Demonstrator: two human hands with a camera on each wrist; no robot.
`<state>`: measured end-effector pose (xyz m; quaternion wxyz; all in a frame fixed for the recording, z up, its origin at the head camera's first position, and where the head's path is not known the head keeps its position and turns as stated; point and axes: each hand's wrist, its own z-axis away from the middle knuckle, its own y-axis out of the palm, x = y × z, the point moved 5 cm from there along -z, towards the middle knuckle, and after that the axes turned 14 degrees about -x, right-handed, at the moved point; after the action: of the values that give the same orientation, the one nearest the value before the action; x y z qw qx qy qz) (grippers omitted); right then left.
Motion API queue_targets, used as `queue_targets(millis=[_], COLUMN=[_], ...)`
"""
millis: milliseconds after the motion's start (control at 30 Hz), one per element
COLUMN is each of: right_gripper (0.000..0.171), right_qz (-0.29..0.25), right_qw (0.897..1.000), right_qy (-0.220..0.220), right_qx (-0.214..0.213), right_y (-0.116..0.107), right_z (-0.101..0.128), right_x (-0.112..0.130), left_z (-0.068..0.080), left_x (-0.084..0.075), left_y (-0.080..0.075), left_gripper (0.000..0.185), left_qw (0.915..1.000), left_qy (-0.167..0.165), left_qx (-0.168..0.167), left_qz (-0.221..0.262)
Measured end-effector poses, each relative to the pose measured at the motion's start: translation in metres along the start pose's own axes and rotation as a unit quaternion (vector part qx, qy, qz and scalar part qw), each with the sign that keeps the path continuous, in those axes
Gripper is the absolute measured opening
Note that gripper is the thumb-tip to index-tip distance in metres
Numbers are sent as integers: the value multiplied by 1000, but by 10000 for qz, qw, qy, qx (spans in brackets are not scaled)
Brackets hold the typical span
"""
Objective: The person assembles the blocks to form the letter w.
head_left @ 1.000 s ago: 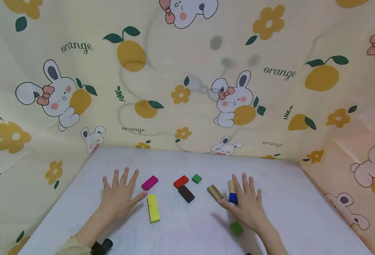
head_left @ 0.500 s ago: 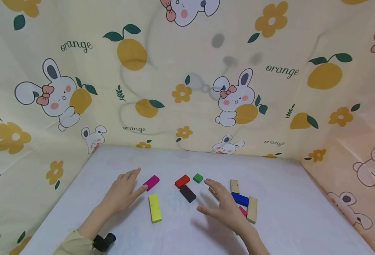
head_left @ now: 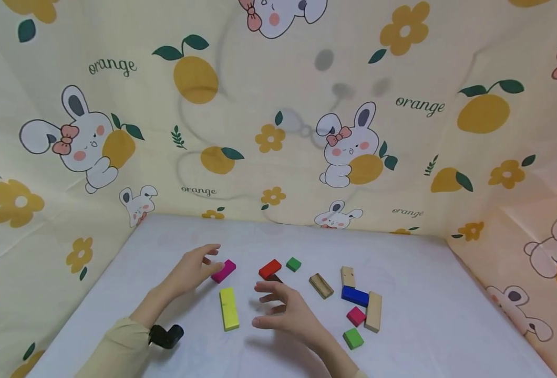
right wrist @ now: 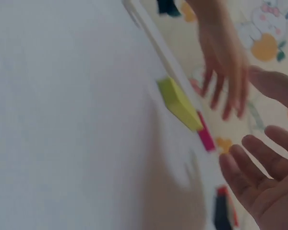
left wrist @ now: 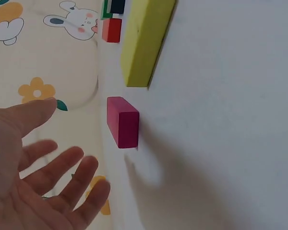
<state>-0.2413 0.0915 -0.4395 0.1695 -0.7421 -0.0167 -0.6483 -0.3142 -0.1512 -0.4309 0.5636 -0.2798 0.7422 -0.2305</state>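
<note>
My left hand point(head_left: 189, 272) hovers beside a magenta block point(head_left: 226, 272) at the table's left. The left wrist view shows its bent fingers point(left wrist: 77, 182) and thumb apart from that block point(left wrist: 122, 122), holding nothing. A long yellow block point(head_left: 228, 310) lies nearer me. Over the middle of the table is my right hand point(head_left: 290, 315), loosely bent and holding nothing. Beyond its fingers are a red block point(head_left: 270, 269) and a dark brown block point(head_left: 275, 277), mostly hidden by the hand. A small green block point(head_left: 294, 264) lies to the right of the red one.
On the right lie a grooved wooden block point(head_left: 321, 286), two plain wooden blocks, one upright in view point(head_left: 373, 312), a blue block point(head_left: 354, 296), a small pink-red block point(head_left: 356, 316) and another green block point(head_left: 353, 338). A printed cloth point(head_left: 240, 115) surrounds the white table point(head_left: 415, 283).
My right hand has swept left from the right-hand blocks to the middle, uncovering them. My left hand has turned and shifted right toward the magenta block. The fingers of both were spread earlier.
</note>
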Motion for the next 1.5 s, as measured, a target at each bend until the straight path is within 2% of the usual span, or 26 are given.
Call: queue_targets(millis=[133, 233, 467, 700, 933, 1200, 1367, 1500], right_gripper=[52, 51, 52, 51, 48, 43, 41, 39], right_qz=[-675, -816, -507, -452, -500, -626, -371, -217], right_qw=[9972, 9959, 9966, 9974, 9969, 9950, 9973, 9985], right_qy=[321, 350, 596, 536, 558, 586, 456, 367], right_qx=[-82, -198, -273, -169, -249, -513, -450, -357], right_y=[17, 25, 34, 38, 45, 48, 52, 54], right_z=[-1, -2, -10, -17, -21, -22, -24, -24], right_x=[-4, -4, -13, -17, -22, -24, -25, -26], left_z=[-3, -5, -11, -18, -21, -19, -19, -19], left_x=[1, 3, 11, 15, 17, 18, 18, 19], left_y=[3, 6, 11, 18, 25, 26, 27, 28], left_gripper=[53, 50, 46, 46, 48, 53, 55, 53], left_qw=[9998, 9996, 9997, 9991, 9996, 9995, 9987, 9981], left_qy=[-8, -21, 93, 328, 180, 75, 164, 104], left_qx=[117, 189, 237, 267, 238, 292, 435, 542], left_qz=[174, 198, 11, -43, -18, 87, 195, 289])
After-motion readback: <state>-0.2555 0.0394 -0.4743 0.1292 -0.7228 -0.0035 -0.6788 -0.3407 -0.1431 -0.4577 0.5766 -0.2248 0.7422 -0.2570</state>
